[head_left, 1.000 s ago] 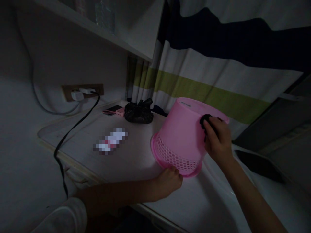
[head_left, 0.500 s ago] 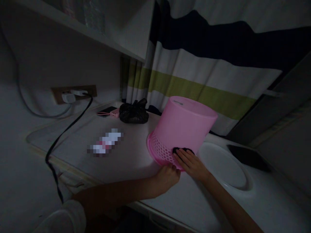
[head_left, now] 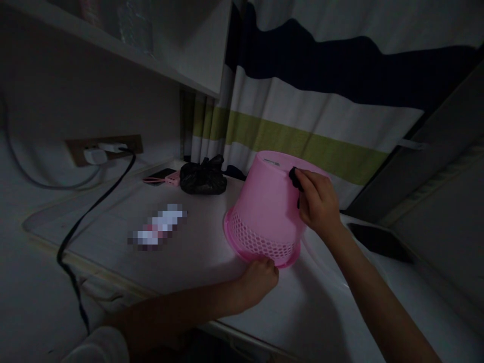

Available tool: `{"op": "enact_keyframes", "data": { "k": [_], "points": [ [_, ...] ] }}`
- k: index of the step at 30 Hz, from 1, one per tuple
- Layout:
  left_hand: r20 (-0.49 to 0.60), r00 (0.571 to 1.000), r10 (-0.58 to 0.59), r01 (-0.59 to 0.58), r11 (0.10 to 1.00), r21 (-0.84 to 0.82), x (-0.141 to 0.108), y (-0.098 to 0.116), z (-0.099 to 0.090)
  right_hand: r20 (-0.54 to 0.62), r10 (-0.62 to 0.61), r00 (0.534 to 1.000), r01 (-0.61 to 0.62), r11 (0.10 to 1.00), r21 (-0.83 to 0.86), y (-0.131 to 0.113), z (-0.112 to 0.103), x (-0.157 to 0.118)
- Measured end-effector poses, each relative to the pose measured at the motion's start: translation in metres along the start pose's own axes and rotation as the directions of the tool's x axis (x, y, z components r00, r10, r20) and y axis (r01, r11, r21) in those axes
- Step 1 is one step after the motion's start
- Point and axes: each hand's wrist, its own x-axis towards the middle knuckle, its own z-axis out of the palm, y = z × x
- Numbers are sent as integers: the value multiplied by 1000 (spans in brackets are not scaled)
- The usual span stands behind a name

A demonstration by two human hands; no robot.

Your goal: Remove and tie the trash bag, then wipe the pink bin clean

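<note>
A pink plastic wastebasket (head_left: 270, 201) stands upside down and tilted on the white tabletop, its perforated band and rim at the bottom. My left hand (head_left: 260, 282) is closed on the near edge of that rim, with the fingertips hidden. My right hand (head_left: 319, 204) pinches a bunched black cloth (head_left: 296, 179) against the upper right side of the wastebasket, just below its upturned base. Most of the cloth is covered by my fingers.
A knotted black plastic bag (head_left: 204, 176) sits at the back, beside a pink power bank (head_left: 173, 178) and a dark phone. A blurred-out item (head_left: 159, 227) lies at left. Right of the wastebasket are a white round shape and a dark flat panel (head_left: 378, 242). Cables hang from a wall socket (head_left: 104, 148).
My right hand has moved the black cloth up from the perforated band to near the wastebasket's upturned base. My left hand stays on the rim. The view has shifted slightly.
</note>
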Motion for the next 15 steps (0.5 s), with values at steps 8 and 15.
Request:
{"op": "enact_keyframes", "data": {
  "k": [8,15],
  "points": [
    [39,975,-217,219,975,-31,-31,-28,-10,-46,25,999,-22,998,67,-2,3,-8],
    [65,979,-192,192,981,5,-35,-37,-6,-98,-121,988,118,992,-33,-23,24,-49]
  ]
}}
